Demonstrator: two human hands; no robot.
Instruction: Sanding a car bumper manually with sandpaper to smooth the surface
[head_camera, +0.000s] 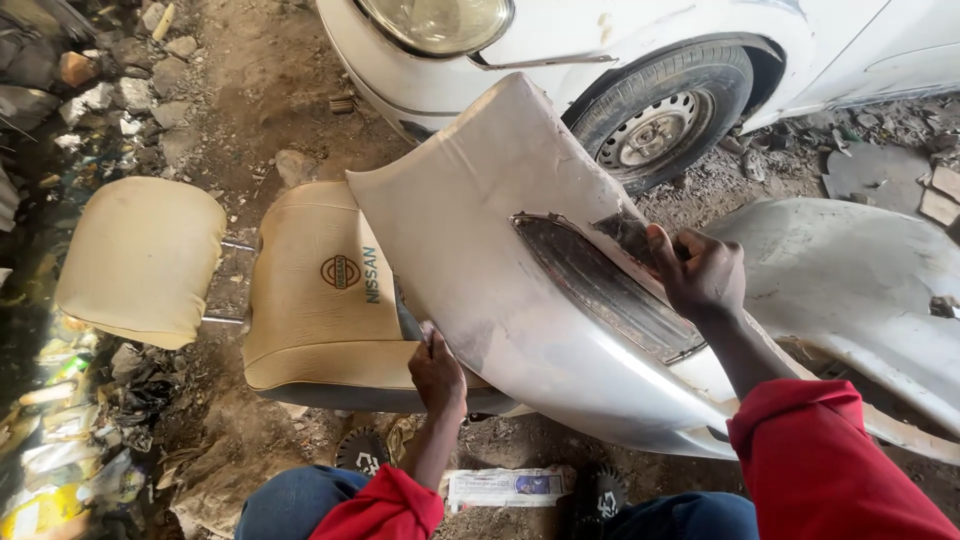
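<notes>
**Two hands on white bumper panel**

One tan headrest (140, 260) left, on the dirt. One tan car seat cushion (320, 300) beside it, bumper panel (480, 250) lying over its right edge. Left hand (438, 375) curled, pinching a small tool against the scuffed panel's lower edge. Right hand (700, 272) fingers bent, pressing a dark sanding piece (630, 235) by the ribbed grille slot (600, 290). White car's one wheel (660, 115) behind.

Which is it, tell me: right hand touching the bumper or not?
Touching. The head view shows the right hand gripping the edge of the bumper at its grille opening.
</notes>
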